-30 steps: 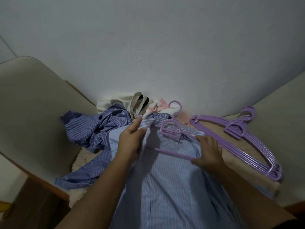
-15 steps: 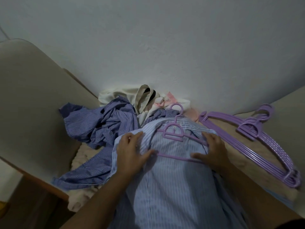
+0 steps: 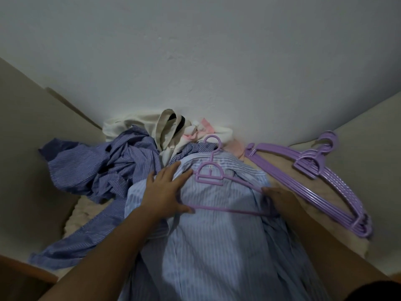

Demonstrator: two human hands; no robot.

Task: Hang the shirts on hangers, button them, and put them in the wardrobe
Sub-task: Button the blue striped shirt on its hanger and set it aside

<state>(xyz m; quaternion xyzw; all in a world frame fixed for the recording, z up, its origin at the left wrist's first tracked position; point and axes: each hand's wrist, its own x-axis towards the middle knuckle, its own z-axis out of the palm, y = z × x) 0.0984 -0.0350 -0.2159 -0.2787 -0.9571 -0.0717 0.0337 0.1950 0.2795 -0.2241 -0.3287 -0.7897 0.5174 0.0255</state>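
A light blue striped shirt [image 3: 217,242] lies spread in front of me with a purple hanger [image 3: 211,174] inside its collar and shoulders. My left hand [image 3: 166,193] lies flat with straight fingers on the shirt's left shoulder, the thumb by the hanger's bottom bar. My right hand [image 3: 281,199] grips the shirt's right front edge at the hanger's right arm; its fingertips are tucked out of sight in the cloth.
A crumpled darker blue striped shirt [image 3: 102,170] lies to the left. Cream and pink clothes [image 3: 169,127] are piled against the white wall behind. A stack of several purple hangers [image 3: 321,181] rests on the right. Beige panels flank both sides.
My left hand has flattened and slid across the shirt's left shoulder. My right hand moved down along the hanger's right arm. The view has shifted slightly left.
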